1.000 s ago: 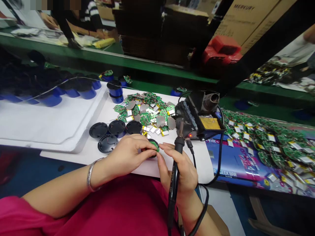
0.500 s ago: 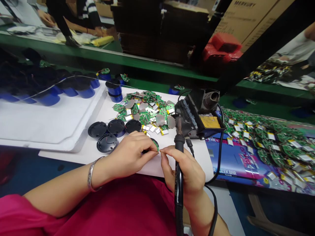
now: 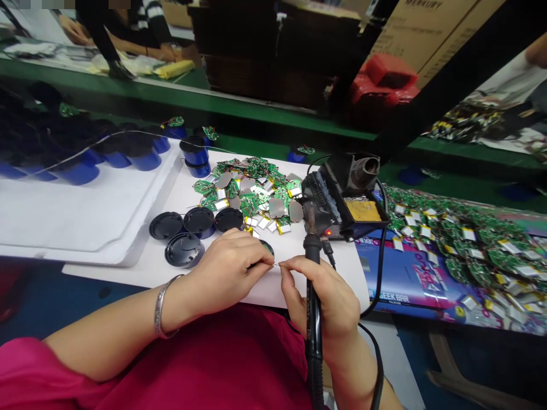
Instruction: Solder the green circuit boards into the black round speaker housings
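Observation:
My left hand (image 3: 233, 266) is closed in a pinch at the end of a thin wire (image 3: 277, 264). The fingertips of my right hand (image 3: 331, 293) pinch the wire's other side, a short gap away. A black soldering iron (image 3: 313, 302) is also held in my right hand, its dark tip pointing up and away from me. Partly hidden behind my left fingers is a green circuit board (image 3: 267, 246). Black round cups (image 3: 184, 249) stand just left of that hand. Beyond both hands lies a pile of circuit boards (image 3: 250, 196) with small silver batteries (image 3: 272, 226).
A black soldering station (image 3: 329, 199) with a yellow sponge (image 3: 363, 210) stands at the right, its cable hanging beside my right arm. At the left is a white foam tray (image 3: 85, 222) with blue cups (image 3: 145, 158). More boards (image 3: 482, 245) cover the right side. Other people's hands (image 3: 77, 29) work across the bench.
My left fingertips have dipped slightly, and a short stretch of wire now shows between my hands. A red light shows on the soldering station. The view has shifted a little.

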{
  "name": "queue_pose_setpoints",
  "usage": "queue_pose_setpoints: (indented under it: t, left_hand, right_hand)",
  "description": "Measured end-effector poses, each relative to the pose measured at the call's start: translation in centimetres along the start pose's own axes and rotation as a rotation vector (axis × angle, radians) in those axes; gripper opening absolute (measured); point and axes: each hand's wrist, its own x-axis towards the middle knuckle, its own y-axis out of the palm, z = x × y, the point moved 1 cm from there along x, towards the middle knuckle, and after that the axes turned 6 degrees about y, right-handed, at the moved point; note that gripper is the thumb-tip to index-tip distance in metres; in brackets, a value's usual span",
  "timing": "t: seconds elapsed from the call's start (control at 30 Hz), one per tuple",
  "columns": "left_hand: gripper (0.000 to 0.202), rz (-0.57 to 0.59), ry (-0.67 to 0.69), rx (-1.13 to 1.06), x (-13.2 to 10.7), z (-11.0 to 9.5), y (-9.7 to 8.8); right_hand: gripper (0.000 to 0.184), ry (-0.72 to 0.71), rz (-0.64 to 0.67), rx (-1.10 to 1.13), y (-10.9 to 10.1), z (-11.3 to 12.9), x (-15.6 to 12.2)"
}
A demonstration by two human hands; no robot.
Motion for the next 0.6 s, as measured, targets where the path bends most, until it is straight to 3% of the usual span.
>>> queue_pose_setpoints:
  t: [0.37,0.6]
  left_hand:
    - [0.007,-0.001,-0.173,-0.136,0.10,0.14,-0.67]
    - [0.009,0.013,-0.172,-0.169,0.24,-0.09,-0.59]
  right_hand:
    - [0.037,0.043,-0.040,0.022,-0.12,-0.17,0.36]
    - [0.038,0.073,-0.024,0.055,0.33,0.21,0.59]
